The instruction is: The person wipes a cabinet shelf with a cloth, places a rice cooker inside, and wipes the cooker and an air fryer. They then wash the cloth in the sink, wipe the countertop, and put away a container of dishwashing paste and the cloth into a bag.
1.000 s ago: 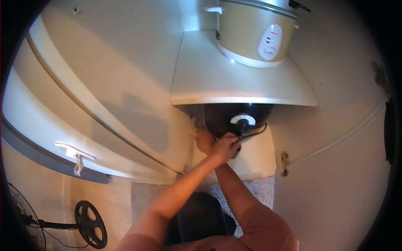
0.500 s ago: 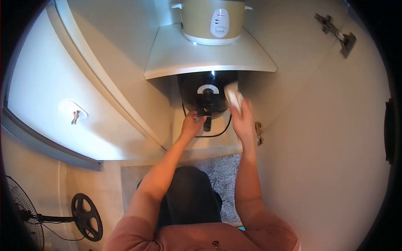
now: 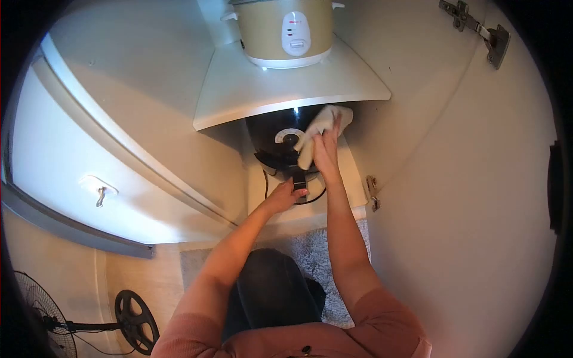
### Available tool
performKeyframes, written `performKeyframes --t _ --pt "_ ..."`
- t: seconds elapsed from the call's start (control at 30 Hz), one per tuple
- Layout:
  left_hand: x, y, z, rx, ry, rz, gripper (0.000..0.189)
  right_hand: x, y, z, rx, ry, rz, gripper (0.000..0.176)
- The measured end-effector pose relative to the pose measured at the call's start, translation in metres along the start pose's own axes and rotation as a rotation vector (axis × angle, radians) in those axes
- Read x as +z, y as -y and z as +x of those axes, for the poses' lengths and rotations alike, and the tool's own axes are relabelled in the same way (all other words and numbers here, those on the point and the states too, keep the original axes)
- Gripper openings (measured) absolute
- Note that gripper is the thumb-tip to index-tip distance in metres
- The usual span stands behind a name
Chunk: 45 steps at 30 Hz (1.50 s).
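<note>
A black round appliance [image 3: 271,140] with a white dial [image 3: 287,135] stands on the lower cupboard shelf. My left hand [image 3: 285,195] grips its black front handle [image 3: 299,179]. My right hand [image 3: 325,149] presses a white cloth [image 3: 319,125] flat against the appliance's top right side. A black cord [image 3: 316,196] loops on the shelf under the handle.
A beige rice cooker [image 3: 285,30] sits on the upper white shelf [image 3: 239,95]. Open cupboard doors stand at the left [image 3: 101,179] and the right [image 3: 465,197], with hinges [image 3: 373,192]. A grey rug [image 3: 316,262] lies under my knees. A floor fan [image 3: 128,316] stands at the lower left.
My right hand has carried the cloth up and onto the appliance's top. My left hand has slid down onto the handle. The view has shifted slightly.
</note>
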State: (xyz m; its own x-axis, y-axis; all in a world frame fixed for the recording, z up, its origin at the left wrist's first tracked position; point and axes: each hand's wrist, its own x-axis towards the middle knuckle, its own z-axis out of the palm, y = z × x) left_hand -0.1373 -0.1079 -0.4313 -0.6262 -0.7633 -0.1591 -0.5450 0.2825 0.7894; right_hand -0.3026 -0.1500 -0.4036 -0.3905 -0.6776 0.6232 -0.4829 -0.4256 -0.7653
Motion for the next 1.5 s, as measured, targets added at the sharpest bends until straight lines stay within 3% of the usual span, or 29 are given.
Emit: performKeyframes --t 0.03,0.07,0.1,0.17,0.23,0.3,0.37,0.5,0.57,0.6,0.67,0.8,0.87,0.97,1.07,1.23,1.27,1.37,1.47,1.5 --pt "-0.001 -0.001 0.003 -0.001 0.006 -0.018 0.054 0.001 0.025 0.007 0.04 0.025 -0.158 0.071" --pt "0.007 0.018 0.009 0.156 -0.058 -0.083 0.054 0.004 0.039 0.011 0.085 0.035 -0.267 0.071" --pt "0.008 0.021 0.008 0.083 -0.027 -0.056 0.054 0.006 0.043 0.011 0.137 0.051 -0.375 0.071" --pt "0.001 0.02 0.015 -0.059 0.02 0.001 0.054 0.005 0.021 0.003 0.059 -0.071 -0.279 0.058" --pt "-0.009 0.005 0.01 -0.028 0.025 0.011 0.056 -0.004 0.001 -0.004 0.03 -0.115 -0.173 0.05" --pt "-0.004 0.029 0.019 0.083 -0.002 -0.089 0.06 -0.005 -0.018 -0.013 0.142 -0.221 -0.125 0.04" --pt "-0.012 0.012 0.013 0.034 0.037 -0.073 0.06 -0.014 -0.035 -0.013 0.215 -0.315 0.035 0.038" --pt "-0.024 -0.006 0.006 -0.084 0.078 0.007 0.057 -0.032 -0.008 -0.006 0.409 -0.293 0.195 0.035" --pt "-0.013 0.021 0.013 0.056 -0.005 -0.166 0.055 -0.05 -0.003 -0.013 0.603 -0.38 0.191 0.035" --pt "-0.009 0.032 0.015 0.126 -0.044 -0.249 0.054 -0.051 -0.002 -0.024 0.595 -0.498 0.484 0.036" --pt "-0.01 0.028 0.012 0.047 -0.005 -0.084 0.053 -0.048 -0.006 -0.046 0.541 -0.709 1.069 0.038" --pt "-0.005 0.019 0.007 -0.018 -0.041 -0.049 0.05 -0.041 -0.017 -0.031 0.436 -0.786 1.028 0.04" --pt "-0.003 0.017 0.004 -0.016 -0.112 -0.025 0.049 -0.06 0.018 -0.001 0.257 -0.866 0.736 0.04" --pt "-0.003 0.013 0.003 -0.053 -0.104 -0.008 0.048 -0.096 0.11 0.008 0.184 -0.785 0.587 0.037" --pt "0.002 0.023 0.008 0.055 -0.132 -0.04 0.047 -0.101 0.089 -0.007 0.359 -0.512 0.262 0.033" --pt "-0.016 0.014 0.018 0.063 0.002 -0.156 0.048 -0.085 0.049 -0.05 0.537 -0.398 0.324 0.033" --pt "-0.01 0.041 0.033 -0.025 0.031 -0.038 0.044 -0.082 0.04 -0.059 0.592 -0.366 0.361 0.033" --pt "-0.016 0.035 0.03 0.031 0.061 -0.015 0.038 -0.07 0.04 -0.074 0.673 -0.16 0.147 0.035" --pt "-0.073 0.02 0.013 -0.097 0.128 0.202 0.039 -0.053 0.033 -0.091 0.479 0.137 -0.099 0.046" --pt "-0.092 0.013 0.01 -0.223 -0.134 -0.049 0.039 -0.038 0.033 -0.097 0.406 0.125 -0.173 0.047"
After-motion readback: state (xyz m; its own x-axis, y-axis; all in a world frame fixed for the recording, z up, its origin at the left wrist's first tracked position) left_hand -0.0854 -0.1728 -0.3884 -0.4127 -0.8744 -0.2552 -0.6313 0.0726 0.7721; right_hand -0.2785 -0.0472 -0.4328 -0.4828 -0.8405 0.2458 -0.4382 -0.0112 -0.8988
